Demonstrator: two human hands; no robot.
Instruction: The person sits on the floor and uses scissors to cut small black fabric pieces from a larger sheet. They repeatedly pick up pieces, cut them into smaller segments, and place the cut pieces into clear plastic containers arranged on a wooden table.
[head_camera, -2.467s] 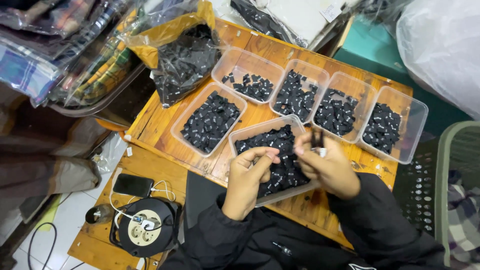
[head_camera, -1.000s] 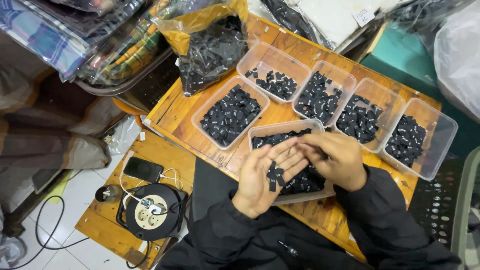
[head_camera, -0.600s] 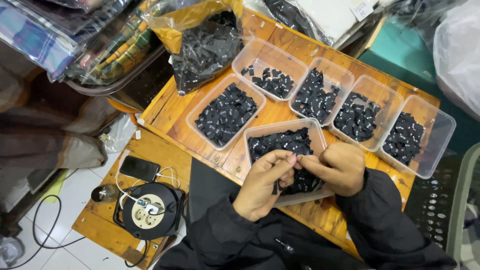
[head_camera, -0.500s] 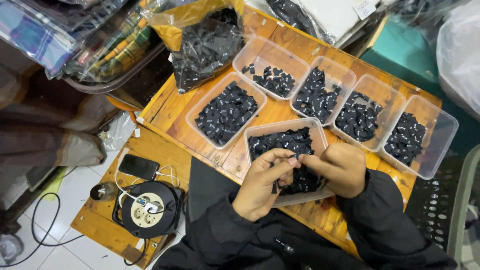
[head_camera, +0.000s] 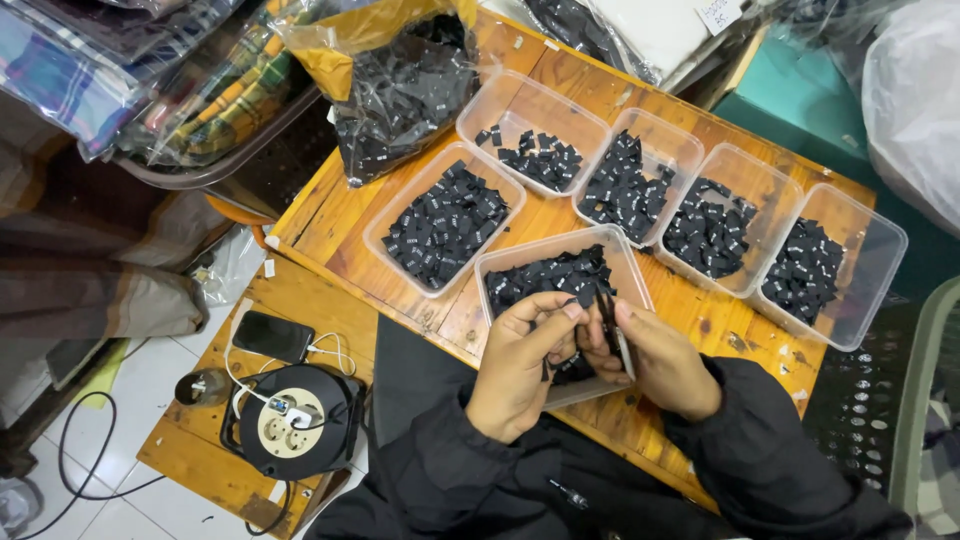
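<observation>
At lower centre of the frame both hands meet over the nearest clear plastic tray (head_camera: 640, 262). The left hand (head_camera: 520, 365) is curled, fingertips pinching a small black fabric label (head_camera: 590, 296); the right hand (head_camera: 665, 360) is closed round a thin stack of labels (head_camera: 622, 350). Five more trays (head_camera: 880, 255) across the wooden counter (head_camera: 330, 245) each hold a heap of black labels, so sorting looks well under way. The clear bag of labels (head_camera: 400, 90) at upper left is full, and the near tray is part filled, so plenty remains.
</observation>
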